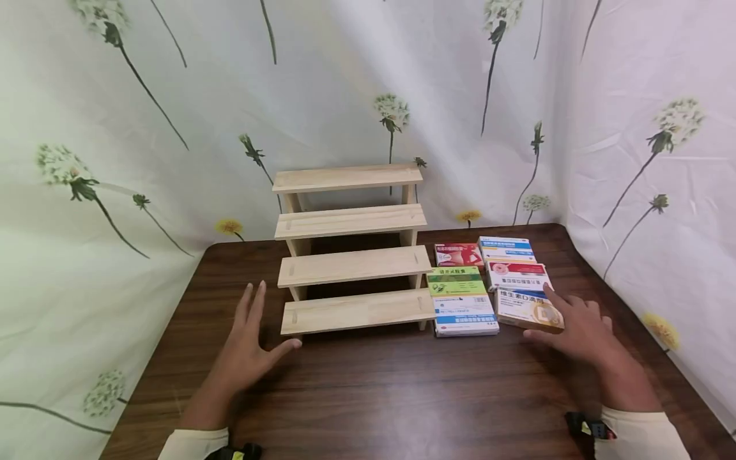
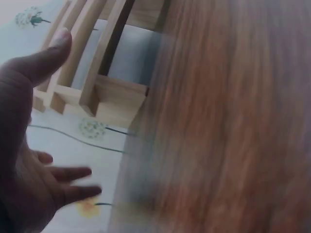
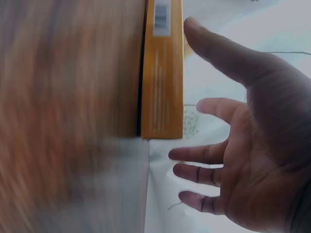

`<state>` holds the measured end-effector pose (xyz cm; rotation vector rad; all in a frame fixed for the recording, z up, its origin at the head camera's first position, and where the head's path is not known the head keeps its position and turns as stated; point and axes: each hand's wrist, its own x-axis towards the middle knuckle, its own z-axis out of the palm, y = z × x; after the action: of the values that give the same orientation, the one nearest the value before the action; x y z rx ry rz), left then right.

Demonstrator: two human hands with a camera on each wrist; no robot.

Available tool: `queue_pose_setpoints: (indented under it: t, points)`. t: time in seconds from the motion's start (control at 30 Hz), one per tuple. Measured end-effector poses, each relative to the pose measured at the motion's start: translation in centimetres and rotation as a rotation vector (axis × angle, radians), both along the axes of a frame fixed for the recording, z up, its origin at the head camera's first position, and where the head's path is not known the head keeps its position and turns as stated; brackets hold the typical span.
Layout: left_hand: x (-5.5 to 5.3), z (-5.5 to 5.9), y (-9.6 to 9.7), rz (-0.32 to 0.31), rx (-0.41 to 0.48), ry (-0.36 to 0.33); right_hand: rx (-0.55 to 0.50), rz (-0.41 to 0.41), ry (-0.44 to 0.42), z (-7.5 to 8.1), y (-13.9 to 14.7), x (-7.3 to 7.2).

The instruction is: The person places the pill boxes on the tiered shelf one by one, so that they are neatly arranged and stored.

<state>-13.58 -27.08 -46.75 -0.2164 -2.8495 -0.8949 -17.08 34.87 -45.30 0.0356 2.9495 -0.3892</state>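
Note:
My left hand point(image 1: 244, 354) hovers left of a stepped wooden rack point(image 1: 356, 271), fingers spread, holding nothing. In the left wrist view its thumb point(image 2: 60, 41) overlaps the rack's steps. My right hand point(image 1: 586, 329) is spread beside a white and orange medicine box point(image 1: 523, 310), the nearest of the right-hand column. In the right wrist view that box's orange side point(image 3: 163, 92) shows near the thumb point(image 3: 204, 41), with the other fingers apart from it; whether the thumb touches it I cannot tell. Behind it lie a red and white box point(image 1: 517, 276) and a blue and white box point(image 1: 506, 249).
Between the rack and the right-hand column lie a red box point(image 1: 458, 255), a green box point(image 1: 457, 281) and a blue and white box point(image 1: 464, 316). The dark wooden table point(image 1: 368, 390) meets dandelion-print cloth point(image 1: 345, 83) at the back and sides.

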Motion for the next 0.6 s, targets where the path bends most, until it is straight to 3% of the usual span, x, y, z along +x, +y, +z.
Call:
queue_pose_setpoints:
  t: [0.17,0.4,0.6]
  points:
    - [-1.1,-0.7,-0.7,-0.087,0.168,0.036,-0.009,0.016,-0.003,-0.2,0.8,-0.2]
    - [-2.6,-1.3,-1.0,-0.194,0.352,0.029,-0.056,0.035,0.005,-0.3,1.4,-0.4]
    - [-3.3,-1.8,-1.0,-0.234,0.394,0.004,-0.087,0.058,0.013,-0.5,1.6,-0.4]
